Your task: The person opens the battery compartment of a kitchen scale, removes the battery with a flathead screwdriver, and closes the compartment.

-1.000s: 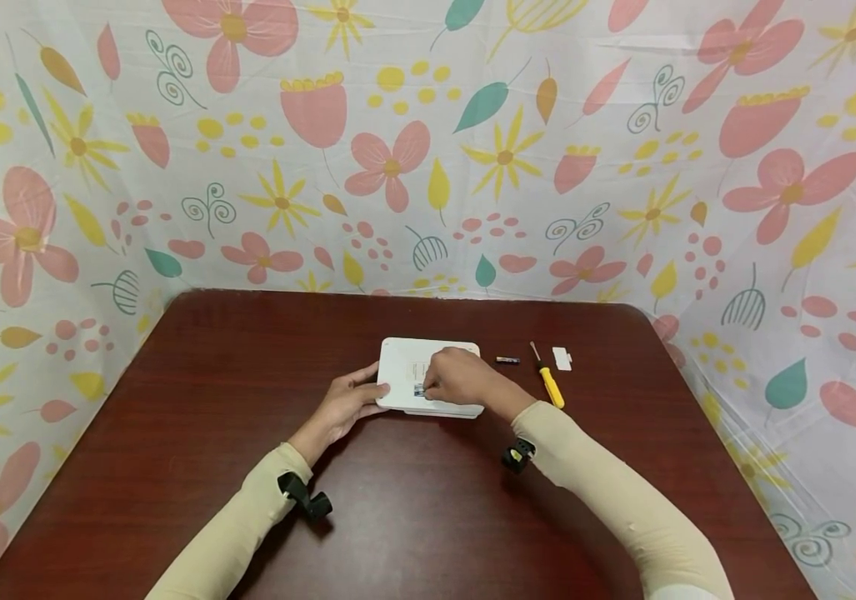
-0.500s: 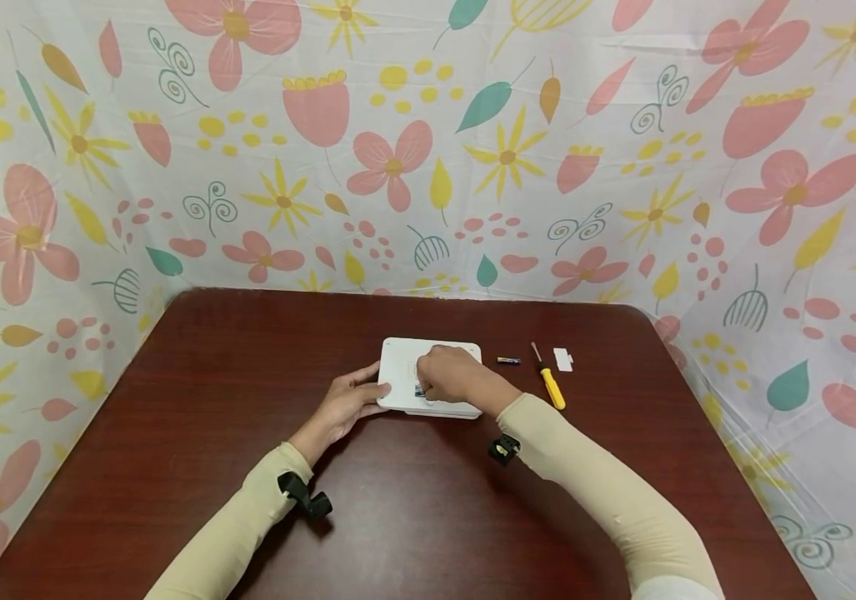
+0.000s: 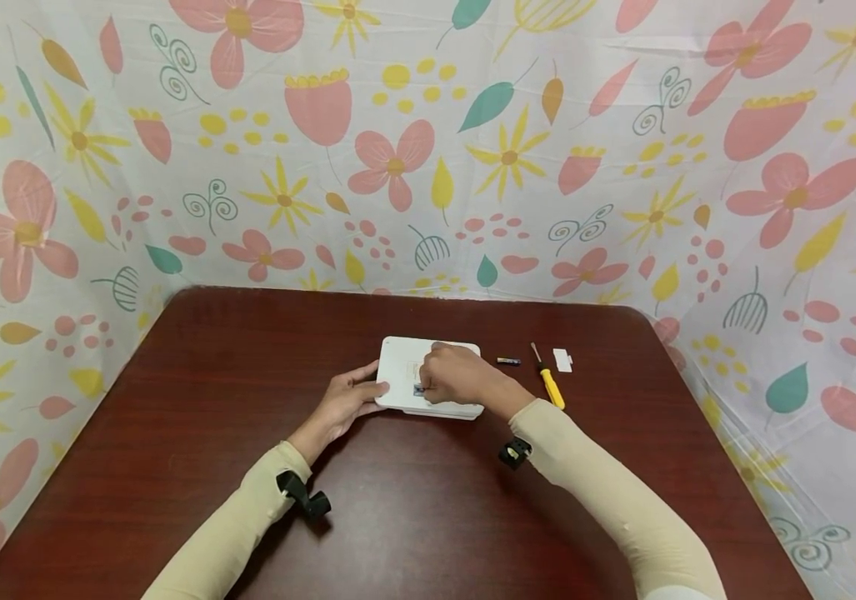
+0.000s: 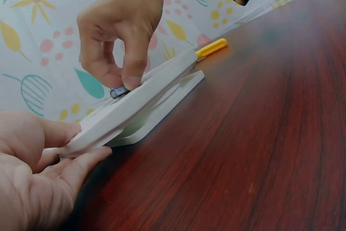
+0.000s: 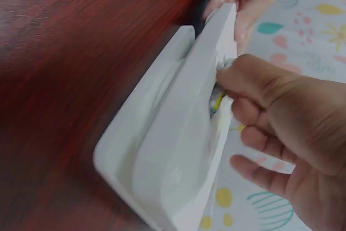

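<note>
Well, a flat white box point(image 3: 397, 362) (smooth, with round corners) sits near the middle of the table's point(image 3: 285, 333) far edge; the left hand point(image 3: 345, 404) grips its side, the right hand point(image 3: 456, 373) pinches a small battery point(image 4: 115, 92).

Close-fitting beige sleeves point(image 3: 221, 521) over both arms.
They end at the wrists, leaving the left hand point(image 3: 343, 405) and right hand point(image 3: 461, 376) bare. A black strap point(image 3: 292, 487) with a rounded end sits at the left wrist, a black mount point(image 3: 515, 452) with a small yellowish patch at the right; white cloth point(image 3: 678, 593) shows at the right sleeve's upper end.
</note>
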Available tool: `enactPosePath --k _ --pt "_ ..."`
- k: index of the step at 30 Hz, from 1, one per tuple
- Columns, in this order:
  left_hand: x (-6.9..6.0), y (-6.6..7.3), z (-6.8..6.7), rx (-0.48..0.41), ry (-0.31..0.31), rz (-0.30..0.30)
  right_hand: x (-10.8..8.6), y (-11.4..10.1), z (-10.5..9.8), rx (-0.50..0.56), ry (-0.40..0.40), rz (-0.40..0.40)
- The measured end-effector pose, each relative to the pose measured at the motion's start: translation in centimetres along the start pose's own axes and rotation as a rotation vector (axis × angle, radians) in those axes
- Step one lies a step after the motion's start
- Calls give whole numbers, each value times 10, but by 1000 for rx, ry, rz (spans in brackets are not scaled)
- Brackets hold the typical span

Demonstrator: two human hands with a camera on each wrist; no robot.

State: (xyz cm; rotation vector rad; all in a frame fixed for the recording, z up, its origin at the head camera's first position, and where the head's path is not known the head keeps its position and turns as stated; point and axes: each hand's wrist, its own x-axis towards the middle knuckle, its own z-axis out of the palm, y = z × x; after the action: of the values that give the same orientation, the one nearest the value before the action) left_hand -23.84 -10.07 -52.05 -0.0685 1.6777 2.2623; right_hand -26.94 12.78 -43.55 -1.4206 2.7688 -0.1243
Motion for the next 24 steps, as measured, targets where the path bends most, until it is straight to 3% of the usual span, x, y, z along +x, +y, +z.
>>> enactPosePath --k 6,17,24 --pt "-1 2 0 14 -13 2 -10 4 -1 72 86 3" --pt "-4 5 3 28 -2 -4 -33 14 -3 176 144 74" --pt "-4 4 3 23 2 -6 -61 36 2 345 256 121"
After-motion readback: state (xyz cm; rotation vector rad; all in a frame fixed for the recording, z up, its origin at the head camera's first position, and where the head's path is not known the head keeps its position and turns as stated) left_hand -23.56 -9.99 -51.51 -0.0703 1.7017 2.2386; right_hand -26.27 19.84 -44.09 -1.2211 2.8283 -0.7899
